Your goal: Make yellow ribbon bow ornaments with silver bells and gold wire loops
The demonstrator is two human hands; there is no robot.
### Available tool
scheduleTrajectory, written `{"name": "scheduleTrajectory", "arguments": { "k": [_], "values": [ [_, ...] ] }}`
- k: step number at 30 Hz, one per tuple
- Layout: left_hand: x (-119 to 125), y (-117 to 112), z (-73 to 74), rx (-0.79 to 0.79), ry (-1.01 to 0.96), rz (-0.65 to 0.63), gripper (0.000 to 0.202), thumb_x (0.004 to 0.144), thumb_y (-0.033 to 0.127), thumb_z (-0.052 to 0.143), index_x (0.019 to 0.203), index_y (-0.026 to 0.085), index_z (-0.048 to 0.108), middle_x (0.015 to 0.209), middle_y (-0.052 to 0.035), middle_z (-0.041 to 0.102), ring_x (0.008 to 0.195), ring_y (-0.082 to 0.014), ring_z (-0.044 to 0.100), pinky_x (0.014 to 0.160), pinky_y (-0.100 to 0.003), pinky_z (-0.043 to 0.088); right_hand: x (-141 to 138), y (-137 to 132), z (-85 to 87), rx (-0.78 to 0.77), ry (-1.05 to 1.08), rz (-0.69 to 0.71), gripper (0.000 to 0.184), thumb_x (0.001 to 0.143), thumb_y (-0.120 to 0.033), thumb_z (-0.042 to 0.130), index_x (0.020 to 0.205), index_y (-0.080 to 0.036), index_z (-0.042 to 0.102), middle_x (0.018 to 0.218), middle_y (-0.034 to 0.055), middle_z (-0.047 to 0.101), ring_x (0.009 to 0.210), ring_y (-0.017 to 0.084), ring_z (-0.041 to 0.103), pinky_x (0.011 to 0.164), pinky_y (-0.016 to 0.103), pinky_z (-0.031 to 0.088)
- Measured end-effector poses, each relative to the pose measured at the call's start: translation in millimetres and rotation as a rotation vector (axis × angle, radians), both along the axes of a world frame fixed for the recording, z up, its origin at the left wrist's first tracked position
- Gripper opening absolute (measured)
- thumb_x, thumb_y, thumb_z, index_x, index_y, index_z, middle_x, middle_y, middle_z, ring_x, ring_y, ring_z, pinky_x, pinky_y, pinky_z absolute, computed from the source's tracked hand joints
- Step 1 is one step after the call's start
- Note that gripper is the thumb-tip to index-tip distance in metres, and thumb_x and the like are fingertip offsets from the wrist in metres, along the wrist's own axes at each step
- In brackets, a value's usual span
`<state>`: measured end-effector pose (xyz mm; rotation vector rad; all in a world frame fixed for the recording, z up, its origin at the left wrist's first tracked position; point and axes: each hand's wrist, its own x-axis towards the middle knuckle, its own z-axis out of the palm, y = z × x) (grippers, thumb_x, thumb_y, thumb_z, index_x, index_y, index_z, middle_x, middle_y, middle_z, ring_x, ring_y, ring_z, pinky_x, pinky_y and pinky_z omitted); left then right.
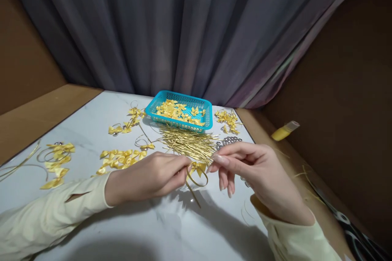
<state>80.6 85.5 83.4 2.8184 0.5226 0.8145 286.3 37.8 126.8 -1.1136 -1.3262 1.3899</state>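
My left hand (153, 177) and my right hand (254, 171) meet over the middle of the white marbled table (147, 228). Between their fingertips is a small yellow ribbon bow (199, 168) with a gold cord looped under it (196, 181); one cord end trails down toward me. The left hand's fingers are closed in a pinch on the bow and cord. The right hand's thumb and forefinger pinch the other side, its other fingers curled below. Both wrists wear pale yellow sleeves.
A turquoise plastic basket (180, 108) of yellow bows stands at the back. In front of it lies a pile of gold cords (190, 142). Finished bows lie at left (121, 159), (58, 159) and right (228, 120). Small metal rings (228, 142); a yellow tube (284, 130) on the wooden ledge.
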Motion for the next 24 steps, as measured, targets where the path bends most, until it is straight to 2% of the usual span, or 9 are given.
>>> {"name": "scheduleTrajectory", "arguments": {
  "k": [3,5,8,11,14,17,20,24],
  "values": [
    [0.2,3.3,-6.1,0.044,-0.044,0.039,0.022,0.09,0.014,0.038,0.081,0.012,0.059,0.059,-0.0005,0.059,0.05,-0.012,0.054,0.05,-0.024,0.044,-8.9,-8.3,-1.2,0.062,-0.091,-0.074,0.017,0.082,-0.026,0.062,0.071,-0.015,0.068,0.049,-0.001,0.062,0.037,0.007,0.054,0.04,0.017,0.046],
    [1.3,4.9,-10.0,0.087,-0.1,0.074,0.021,0.089,0.014,0.042,0.081,0.012,0.061,0.059,-0.0013,0.061,0.049,-0.0127,0.057,0.049,-0.025,0.045,-15.5,-11.5,-4.6,0.159,-0.167,-0.131,0.015,0.081,-0.025,0.062,0.071,-0.016,0.07,0.049,-0.002,0.06,0.035,0.005,0.048,0.039,0.016,0.042],
    [3.7,5.2,-13.8,0.163,-0.198,0.12,0.022,0.088,0.013,0.044,0.075,0.013,0.062,0.055,-0.0013,0.062,0.045,-0.0121,0.057,0.045,-0.024,0.044,-25.9,-11.4,-15.0,0.296,-0.253,-0.229,0.01,0.077,-0.023,0.065,0.072,-0.019,0.073,0.05,-0.0028,0.058,0.036,0.004,0.04,0.034,0.016,0.034],
    [5.7,4.2,-16.0,0.199,-0.283,0.158,0.024,0.087,0.012,0.044,0.071,0.013,0.062,0.054,-0.0012,0.064,0.045,-0.0111,0.058,0.046,-0.022,0.046,-35.4,-10.5,-29.9,0.3,-0.285,-0.297,0.012,0.077,-0.021,0.064,0.072,-0.019,0.075,0.044,-0.0039,0.053,0.038,0.005,0.038,0.034,0.016,0.031],
    [6.7,3.1,-18.6,0.178,-0.33,0.187,0.025,0.087,0.013,0.045,0.07,0.014,0.063,0.054,-0.0012,0.065,0.047,-0.0106,0.06,0.049,-0.021,0.049,-43.0,-13.6,-44.0,0.303,-0.365,-0.365,0.015,0.079,-0.022,0.062,0.074,-0.018,0.075,0.042,-0.0038,0.051,0.039,0.006,0.038,0.036,0.017,0.032],
    [7.6,1.4,-22.0,0.113,-0.349,0.179,0.024,0.087,0.014,0.047,0.069,0.014,0.064,0.056,-0.0013,0.066,0.047,-0.0101,0.06,0.049,-0.02,0.049,-47.7,-18.3,-52.8,0.391,-0.453,-0.401,0.017,0.08,-0.019,0.059,0.079,-0.014,0.075,0.044,-0.0029,0.053,0.038,0.006,0.038,0.039,0.018,0.035],
    [9.0,-2.0,-24.2,0.04,-0.352,0.167,0.024,0.087,0.015,0.048,0.07,0.014,0.065,0.056,-0.001,0.066,0.044,-0.0089,0.058,0.047,-0.018,0.048,-49.0,-20.8,-55.1,0.483,-0.495,-0.419,0.017,0.08,-0.015,0.058,0.079,-0.011,0.074,0.049,-0.0008,0.058,0.038,0.006,0.041,0.039,0.019,0.036],
    [10.8,-6.1,-23.2,0.0,-0.357,0.186,0.025,0.088,0.016,0.046,0.072,0.014,0.065,0.058,-0.0008,0.067,0.046,-0.0083,0.058,0.047,-0.017,0.047,-47.4,-22.8,-52.9,0.5,-0.49,-0.423,0.015,0.08,-0.013,0.059,0.075,-0.013,0.073,0.052,-0.0007,0.062,0.041,0.007,0.048,0.041,0.018,0.04]
  ]
}}
